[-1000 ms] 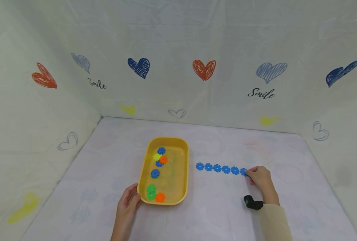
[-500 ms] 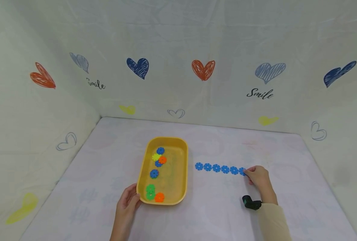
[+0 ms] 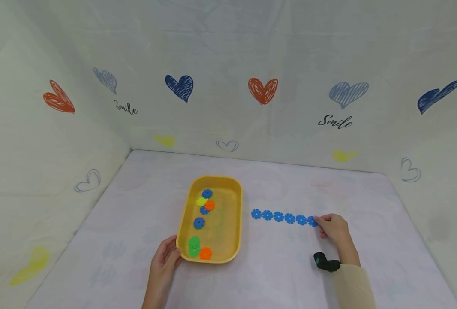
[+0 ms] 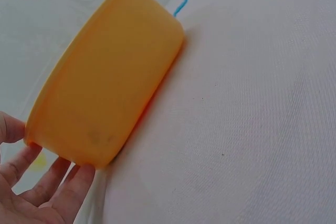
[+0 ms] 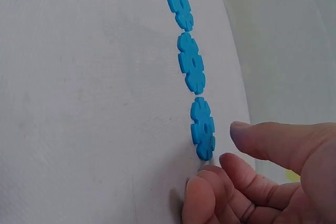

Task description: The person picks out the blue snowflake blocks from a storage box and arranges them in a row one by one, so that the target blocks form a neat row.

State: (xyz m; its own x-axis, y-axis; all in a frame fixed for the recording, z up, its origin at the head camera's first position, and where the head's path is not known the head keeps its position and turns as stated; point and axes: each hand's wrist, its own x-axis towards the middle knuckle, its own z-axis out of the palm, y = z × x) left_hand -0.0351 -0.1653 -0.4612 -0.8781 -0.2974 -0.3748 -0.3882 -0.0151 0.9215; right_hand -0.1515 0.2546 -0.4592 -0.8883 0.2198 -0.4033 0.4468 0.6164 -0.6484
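Hands lay nearest the viewer on the white table (image 3: 275, 274). The left hand (image 3: 166, 261) cupped the near left corner of the yellow tray (image 3: 234, 253), fingers loosely curved against its wall. The right hand (image 3: 334, 229) rested at the right end of a row of blue discs (image 3: 284, 217), its curled fingers (image 5: 247, 182) just beside the last blue disc (image 5: 202, 128) and gripping nothing. Farther back, loose coloured discs (image 3: 201, 221) lay inside the tray. Beyond stood a heart-printed backdrop (image 3: 263, 90).
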